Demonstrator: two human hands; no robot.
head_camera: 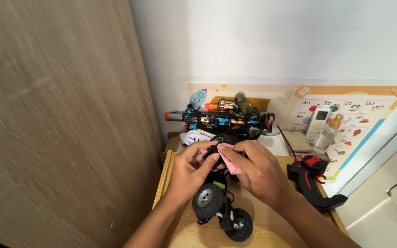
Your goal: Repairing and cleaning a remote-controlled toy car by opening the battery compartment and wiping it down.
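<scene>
1. Toy truck [220, 206]: black, with big knobbly tyres, tipped on the small wooden table [272, 229] so two grey-hubbed wheels face the camera; its upper end is lifted between both hands.
2. Left hand [190, 171]: forearm enters from bottom centre, angled up and to the right. Fingers curled over the truck's upper end, thumb on top, gripping a black part there.
3. Right hand [258, 172]: forearm enters from bottom right, angled up and to the left. Fingers bent, pinching a pink cloth [229, 161] and pressing it to the truck just beside the left thumb.
4. The two hands meet over the truck, fingertips nearly touching.
5. Surroundings: toy blaster [219, 120] lies behind the hands along the wall; black and red pistol-grip controller [312, 181] rests on the table right of the right wrist; white remote [318, 123] and small bottle [328, 134] lean against an alphabet poster [368, 124].
</scene>
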